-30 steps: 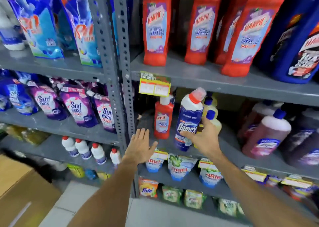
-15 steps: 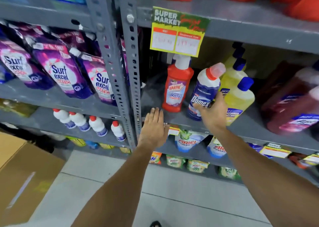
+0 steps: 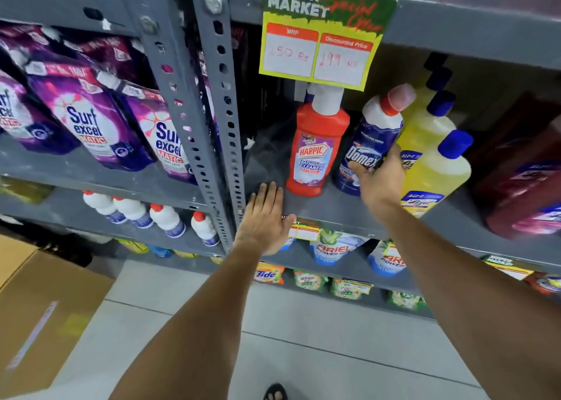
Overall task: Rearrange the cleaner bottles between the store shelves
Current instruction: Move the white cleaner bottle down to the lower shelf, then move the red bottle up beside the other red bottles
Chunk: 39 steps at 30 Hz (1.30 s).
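Note:
A blue Domex bottle (image 3: pixel 375 138) with a white shoulder and red cap stands tilted on the grey middle shelf (image 3: pixel 331 209). My right hand (image 3: pixel 379 178) is wrapped around its lower part. A red Harpic bathroom cleaner bottle (image 3: pixel 317 147) stands upright just to its left. Yellow cleaner bottles (image 3: pixel 437 168) with blue caps stand close on its right. My left hand (image 3: pixel 264 220) lies flat with fingers together on the shelf's front edge, left of the Harpic bottle, holding nothing.
A grey perforated upright (image 3: pixel 224 111) divides the shelves. Purple Surf Excel pouches (image 3: pixel 88 120) fill the left bay, small white bottles (image 3: pixel 165 220) below them. Dark red bottles (image 3: pixel 525 171) stand far right. A price sign (image 3: pixel 321 35) hangs overhead. A cardboard box (image 3: pixel 39 308) sits on the floor.
My right hand has brought the Domex bottle down onto the middle shelf beside the Harpic bottle. My view has dropped and moved closer. The left hand has settled on the shelf edge.

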Motion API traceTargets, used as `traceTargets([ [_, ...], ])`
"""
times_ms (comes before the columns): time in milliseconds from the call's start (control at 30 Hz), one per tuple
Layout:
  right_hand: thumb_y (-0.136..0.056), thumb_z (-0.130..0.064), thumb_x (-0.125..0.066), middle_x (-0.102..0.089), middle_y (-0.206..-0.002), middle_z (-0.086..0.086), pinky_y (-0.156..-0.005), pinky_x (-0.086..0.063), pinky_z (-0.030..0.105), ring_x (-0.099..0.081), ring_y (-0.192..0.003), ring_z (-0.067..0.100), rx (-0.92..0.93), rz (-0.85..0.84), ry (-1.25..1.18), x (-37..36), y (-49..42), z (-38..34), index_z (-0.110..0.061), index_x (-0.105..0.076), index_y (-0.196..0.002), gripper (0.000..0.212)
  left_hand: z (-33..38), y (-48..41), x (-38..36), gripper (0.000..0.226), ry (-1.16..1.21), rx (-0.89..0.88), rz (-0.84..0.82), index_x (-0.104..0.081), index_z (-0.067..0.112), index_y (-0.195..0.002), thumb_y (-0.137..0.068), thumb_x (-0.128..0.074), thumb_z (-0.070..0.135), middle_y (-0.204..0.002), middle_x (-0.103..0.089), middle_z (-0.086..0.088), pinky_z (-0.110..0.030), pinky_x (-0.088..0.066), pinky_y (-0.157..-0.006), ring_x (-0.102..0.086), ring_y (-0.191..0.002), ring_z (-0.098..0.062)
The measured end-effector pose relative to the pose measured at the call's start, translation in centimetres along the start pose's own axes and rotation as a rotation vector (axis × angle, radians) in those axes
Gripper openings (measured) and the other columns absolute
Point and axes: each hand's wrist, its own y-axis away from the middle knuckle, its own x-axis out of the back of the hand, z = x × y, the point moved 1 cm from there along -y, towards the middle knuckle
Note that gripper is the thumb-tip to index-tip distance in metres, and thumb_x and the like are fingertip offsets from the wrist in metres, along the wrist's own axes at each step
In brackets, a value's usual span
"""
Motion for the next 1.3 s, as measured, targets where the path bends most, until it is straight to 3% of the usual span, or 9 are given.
traceTargets([
  [133, -0.079, -0.014, -0.083, -0.068, -0.121, 0.013, -0.088, -0.054, 0.037, -0.067, -0.099, 0.03, -0.014, 0.0, 0.009, -0.4, -0.2, 0.0, -0.007, -0.051, -0.127, 0.058, -0.1, -0.3, -0.2, 0.072, -0.003, 0.014, -0.032, 0.005, 0.008, -0.155, -0.1, -0.017, 0.05, -0.165, 0.011, -0.009, -0.041, 0.01, -0.121, 0.015, -0.151, -0.024],
  [267, -0.077, -0.014, -0.084, -0.068, -0.125, 0.012, -0.083, -0.049, 0.027, -0.066, -0.108, 0.027, -0.075, 0.011, 0.0, -0.3, 1.2, -0.1, -0.006, -0.049, -0.131, 0.065, -0.1, -0.2, -0.3, 0.072, -0.005, 0.013, -0.021, 0.005, 0.008, -0.155, -0.101, -0.017, 0.051, -0.165, 0.011, -0.009, -0.042, 0.011, -0.121, 0.015, -0.151, -0.024],
  [400, -0.074, -0.01, -0.085, -0.052, -0.137, 0.019, -0.102, -0.045, 0.03, -0.052, -0.126, 0.032, -0.07, 0.127, -0.049, -0.9, 5.2, -1.0, 0.0, -0.041, -0.142, 0.082, 0.0, -0.2, -0.3, 0.072, -0.006, 0.008, -0.023, 0.005, 0.007, -0.154, -0.101, -0.016, 0.051, -0.165, 0.011, -0.01, -0.043, 0.011, -0.121, 0.016, -0.151, -0.025],
  [467, -0.075, -0.007, -0.083, -0.046, -0.134, 0.016, -0.104, -0.047, 0.032, -0.051, -0.123, 0.029, -0.049, 0.166, -0.133, -1.5, 7.2, -1.9, -0.002, -0.041, -0.141, 0.078, 0.0, -0.2, -0.2, 0.072, -0.002, 0.002, -0.023, 0.004, 0.007, -0.154, -0.101, -0.017, 0.05, -0.165, 0.01, -0.011, -0.043, 0.011, -0.121, 0.015, -0.151, -0.026],
  [567, -0.076, -0.008, -0.083, -0.052, -0.126, 0.01, -0.098, -0.051, 0.032, -0.054, -0.115, 0.019, 0.096, 0.058, -0.204, -1.9, 8.3, -3.8, -0.007, -0.046, -0.136, 0.07, -0.2, -0.2, -0.1, 0.073, 0.007, -0.011, -0.029, 0.004, 0.007, -0.155, -0.101, -0.02, 0.05, -0.165, 0.009, -0.011, -0.043, 0.01, -0.121, 0.013, -0.151, -0.027],
  [667, -0.077, -0.014, -0.086, -0.054, -0.14, 0.004, -0.1, -0.051, 0.021, -0.056, -0.124, 0.013, 0.154, -0.139, -0.227, -1.5, 6.5, -6.2, -0.013, -0.04, -0.144, 0.082, -0.5, -0.2, -0.2, 0.072, 0.011, -0.025, -0.028, 0.005, 0.007, -0.155, -0.101, -0.02, 0.048, -0.165, 0.009, -0.011, -0.042, 0.011, -0.12, 0.014, -0.151, -0.026],
  [800, -0.077, -0.012, -0.087, -0.057, -0.143, 0.004, -0.101, -0.054, 0.038, -0.061, -0.124, 0.018, 0.112, -0.326, -0.228, -1.1, 3.5, -7.8, -0.016, -0.032, -0.15, 0.091, -0.4, -0.3, -0.3, 0.071, 0.017, -0.02, -0.03, 0.008, 0.008, -0.154, -0.101, -0.019, 0.047, -0.165, 0.012, -0.01, -0.039, 0.015, -0.117, 0.016, -0.151, -0.025],
  [1000, -0.083, -0.021, -0.082, -0.066, -0.134, 0.009, -0.1, -0.055, 0.051, -0.067, -0.118, 0.026, 0.036, -0.408, -0.135, -1.5, 2.0, -7.4, -0.008, -0.051, -0.138, 0.065, -0.4, -0.6, -0.5, 0.071, 0.033, 0.002, -0.036, 0.009, 0.008, -0.154, -0.101, -0.02, 0.046, -0.165, 0.014, -0.009, -0.038, 0.017, -0.116, 0.017, -0.15, -0.024],
  [1300, -0.08, -0.017, -0.085, -0.069, -0.13, 0.006, -0.099, -0.056, 0.042, -0.068, -0.115, 0.021, 0.072, -0.349, -0.16, 2.4, 4.4, -5.6, -0.01, -0.055, -0.136, 0.064, -0.5, -0.9, -0.1, 0.072, 0.074, 0.026, -0.053, 0.003, 0.009, -0.155, -0.101, -0.025, 0.046, -0.165, 0.01, -0.008, -0.041, 0.01, -0.121, 0.015, -0.151, -0.023],
])
